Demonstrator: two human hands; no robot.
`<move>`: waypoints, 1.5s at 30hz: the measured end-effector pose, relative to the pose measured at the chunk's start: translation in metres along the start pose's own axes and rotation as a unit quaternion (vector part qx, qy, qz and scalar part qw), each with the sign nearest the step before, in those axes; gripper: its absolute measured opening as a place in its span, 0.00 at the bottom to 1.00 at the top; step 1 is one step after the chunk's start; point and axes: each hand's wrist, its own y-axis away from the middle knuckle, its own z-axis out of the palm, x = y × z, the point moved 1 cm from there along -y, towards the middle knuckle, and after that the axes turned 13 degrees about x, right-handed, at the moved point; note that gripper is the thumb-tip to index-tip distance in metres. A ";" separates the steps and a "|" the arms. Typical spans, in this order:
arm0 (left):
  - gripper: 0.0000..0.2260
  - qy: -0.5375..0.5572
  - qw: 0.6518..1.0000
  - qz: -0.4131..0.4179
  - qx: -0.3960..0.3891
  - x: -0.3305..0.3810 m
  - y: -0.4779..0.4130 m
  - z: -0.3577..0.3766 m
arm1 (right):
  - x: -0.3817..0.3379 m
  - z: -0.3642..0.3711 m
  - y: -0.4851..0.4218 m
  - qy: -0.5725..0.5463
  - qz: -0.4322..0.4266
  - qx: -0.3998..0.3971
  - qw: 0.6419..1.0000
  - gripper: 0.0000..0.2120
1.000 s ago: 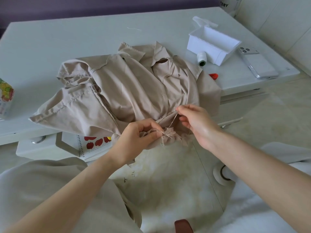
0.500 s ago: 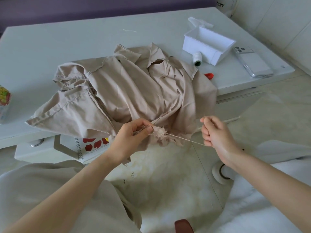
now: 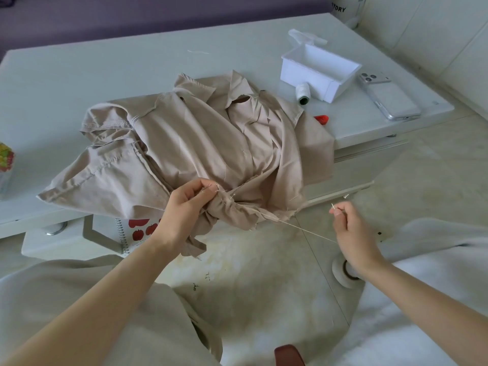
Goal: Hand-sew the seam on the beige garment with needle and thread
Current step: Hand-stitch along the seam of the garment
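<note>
The beige garment (image 3: pixel 200 143) lies crumpled over the front edge of the white table (image 3: pixel 79 83). My left hand (image 3: pixel 186 212) pinches a gathered, frayed seam edge of it just below the table edge. My right hand (image 3: pixel 351 231) is out to the right and pinches the needle (image 3: pixel 333 206), whose tip sticks up above my fingers. A pale thread (image 3: pixel 303 229) runs taut from the seam down to my right hand.
A white plastic box (image 3: pixel 320 68), a white thread spool (image 3: pixel 303 93), a small red object (image 3: pixel 321 119) and a phone (image 3: pixel 388 97) sit at the table's right end. A notebook with apples (image 3: pixel 140 231) lies on the shelf below. A colourful packet (image 3: pixel 5 165) is at the left edge.
My right hand has drawn the needle away from the seam to the right, pulling the thread out long and taut. My left hand kept its hold on the seam.
</note>
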 end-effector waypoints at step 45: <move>0.06 -0.085 0.989 0.088 -0.079 0.007 0.010 -0.003 | -0.119 0.050 0.026 -0.137 -0.013 -0.254 0.957 0.12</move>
